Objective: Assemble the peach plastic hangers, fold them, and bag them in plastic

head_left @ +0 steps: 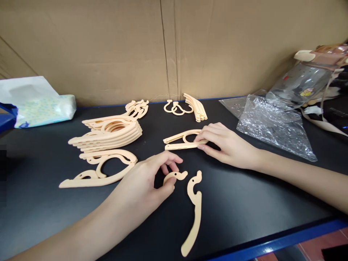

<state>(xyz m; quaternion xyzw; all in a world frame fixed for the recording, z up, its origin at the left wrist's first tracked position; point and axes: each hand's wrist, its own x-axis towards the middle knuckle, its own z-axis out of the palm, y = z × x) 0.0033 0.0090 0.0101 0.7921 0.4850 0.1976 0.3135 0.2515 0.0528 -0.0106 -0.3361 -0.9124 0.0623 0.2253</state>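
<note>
A person's right hand (221, 145) pinches one end of a cream hanger frame (179, 146) on a black table (250, 206), likely light, stiff, smooth and best gripped by its solid bars, while the left hand (148, 175) curls around a hooked piece (181, 176), its hold unclear.

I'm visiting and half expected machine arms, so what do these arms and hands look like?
They are a person's. The left hand and right hand are bare, with slender fingers and no gloves or rings visible. The left forearm and right forearm show no sleeve, watch, bracelet, cable or marking as far as the view reaches.
</note>
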